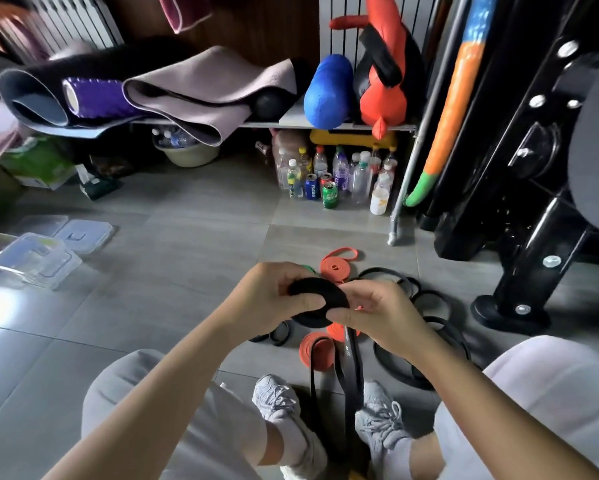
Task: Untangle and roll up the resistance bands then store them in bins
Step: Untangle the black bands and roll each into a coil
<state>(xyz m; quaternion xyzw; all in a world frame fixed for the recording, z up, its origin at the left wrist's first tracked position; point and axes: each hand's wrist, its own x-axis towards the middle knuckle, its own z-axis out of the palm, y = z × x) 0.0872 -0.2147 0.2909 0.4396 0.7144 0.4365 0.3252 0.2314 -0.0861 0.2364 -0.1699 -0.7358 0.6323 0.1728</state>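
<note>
From the head camera, the left hand (273, 299) curls round the black roll (317, 303), thumb laid across its flat face and fingers behind, most likely so the wound turns cannot spring apart. The right hand (381, 313) meets it at the roll's near edge, thumb and fingers pinched on the loose tail (351, 362) just where it leaves the coil. From that pinch the tail hangs straight down between the shoes (381, 420), and its own weight seems to hold it taut and untwisted for winding. So both hands are closed on the same black band, held up off the floor (187, 244). Just beyond and beneath the grip lie the orange bands (332, 268), some already coiled, and to its right sprawl the loose black bands (429, 306), waiting their turn. The clear bins (34, 261) sit well off to the left of the hands, lids beside them, open for storing.
</note>
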